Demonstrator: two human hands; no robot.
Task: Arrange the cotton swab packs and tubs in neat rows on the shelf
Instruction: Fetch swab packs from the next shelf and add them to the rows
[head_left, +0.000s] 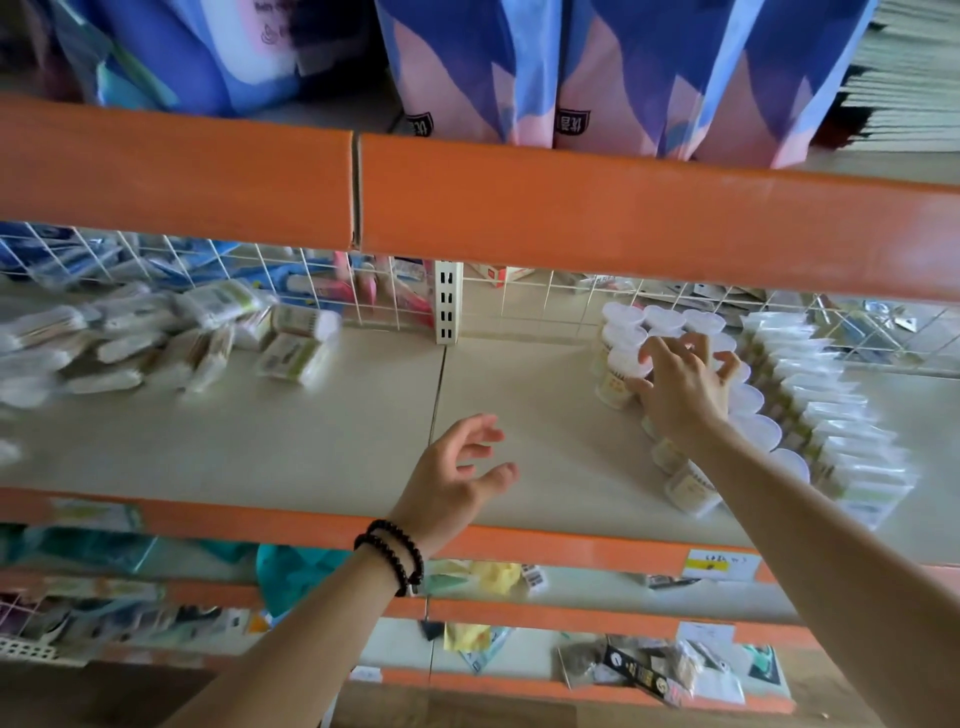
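White-lidded cotton swab tubs (626, 332) stand in rows at the right of the beige shelf (322, 447). My right hand (680, 387) reaches over them, fingers spread and resting on the lids of the tubs; whether it grips one I cannot tell. To the right of the tubs runs a neat row of flat swab packs (836, 410). A loose, jumbled heap of swab packs (171, 343) lies at the shelf's left. My left hand (457, 480), with a black bead bracelet on the wrist, hovers over the bare middle of the shelf, fingers loosely curled and holding nothing.
An orange shelf edge (519, 208) crosses above, close over the working shelf, with blue and pink bags (571, 73) on top. A white wire grid (545, 301) backs the shelf. Lower orange-edged shelves (571, 551) hold mixed small goods.
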